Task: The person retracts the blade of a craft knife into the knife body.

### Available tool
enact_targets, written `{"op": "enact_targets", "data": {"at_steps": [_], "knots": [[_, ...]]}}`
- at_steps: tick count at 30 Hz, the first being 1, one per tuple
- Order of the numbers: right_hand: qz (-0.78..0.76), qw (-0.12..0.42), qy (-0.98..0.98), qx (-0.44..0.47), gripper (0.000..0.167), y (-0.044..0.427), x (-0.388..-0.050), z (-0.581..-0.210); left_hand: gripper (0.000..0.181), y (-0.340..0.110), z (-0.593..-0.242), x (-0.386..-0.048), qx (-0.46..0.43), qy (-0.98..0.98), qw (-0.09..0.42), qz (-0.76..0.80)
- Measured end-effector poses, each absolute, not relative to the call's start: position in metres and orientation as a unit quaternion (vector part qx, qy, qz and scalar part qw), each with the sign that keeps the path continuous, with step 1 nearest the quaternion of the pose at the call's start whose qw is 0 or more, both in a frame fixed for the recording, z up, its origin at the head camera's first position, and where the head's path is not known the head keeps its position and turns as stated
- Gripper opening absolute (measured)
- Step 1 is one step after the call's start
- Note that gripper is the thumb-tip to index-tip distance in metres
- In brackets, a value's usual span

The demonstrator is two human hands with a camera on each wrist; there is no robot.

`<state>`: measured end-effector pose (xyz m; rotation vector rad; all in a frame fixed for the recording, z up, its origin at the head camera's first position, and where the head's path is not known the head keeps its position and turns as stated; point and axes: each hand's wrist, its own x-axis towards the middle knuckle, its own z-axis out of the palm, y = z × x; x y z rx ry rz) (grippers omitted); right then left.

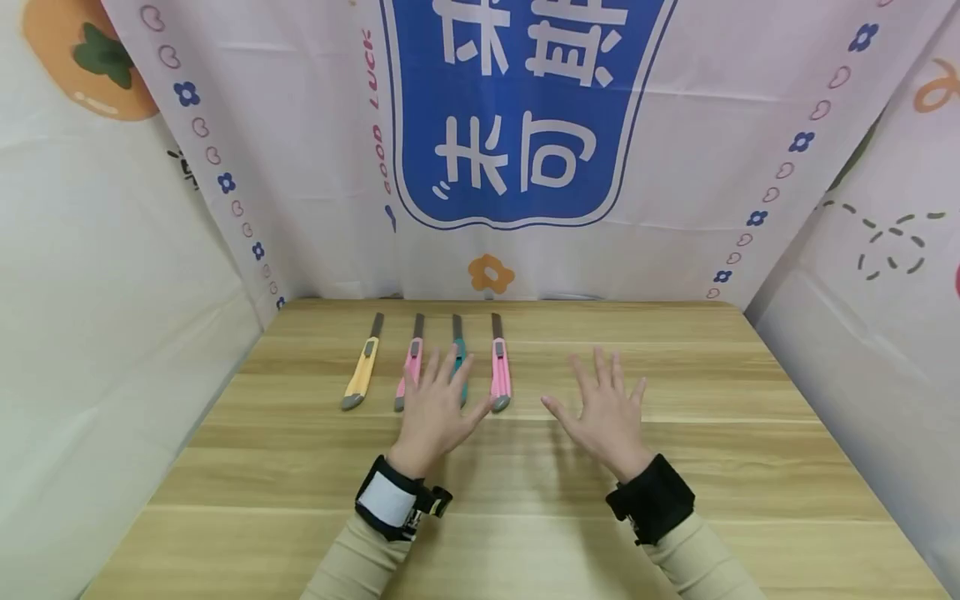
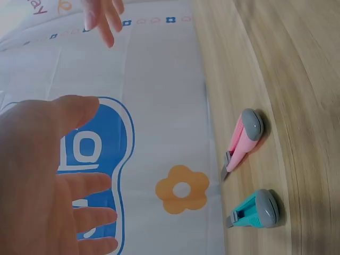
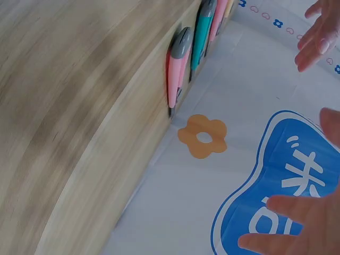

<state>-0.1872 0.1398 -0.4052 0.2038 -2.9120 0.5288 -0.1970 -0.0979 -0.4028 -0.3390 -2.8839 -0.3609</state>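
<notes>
Side by side near the table's back edge lie a yellow cutter (image 1: 362, 372), a pink cutter (image 1: 411, 367), a teal cutter (image 1: 461, 346) and another pink cutter (image 1: 500, 372), their grey ends toward the person. The left hand (image 1: 435, 418), fingers spread, is held over the table, partly covering the teal cutter and the left pink one in the head view. To the right of the cutters, the right hand (image 1: 609, 421) is also raised with spread fingers, holding nothing. In the left wrist view, the left hand (image 2: 58, 180) is apart from the pink cutter (image 2: 245, 137) and teal cutter (image 2: 257, 210).
The wooden table (image 1: 720, 433) has a patterned white cloth (image 1: 322, 167) with a blue printed panel hanging behind its back edge. More white cloth hangs at the left and right sides. Both wrists wear black straps.
</notes>
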Motion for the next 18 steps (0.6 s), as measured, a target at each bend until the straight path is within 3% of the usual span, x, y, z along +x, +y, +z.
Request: {"op": "enact_targets", "data": {"at_steps": [13, 18], "knots": [[0.252, 0.155, -0.952, 0.079, 0.058, 0.142, -0.19, -0.406, 0.055, -0.088, -0.406, -0.204, -0.151, -0.94, 0.207, -0.224], [0.277, 0.152, -0.945, 0.077, 0.055, 0.14, -0.19, -0.404, 0.052, -0.085, -0.406, -0.205, -0.138, -0.937, 0.21, -0.244]]}}
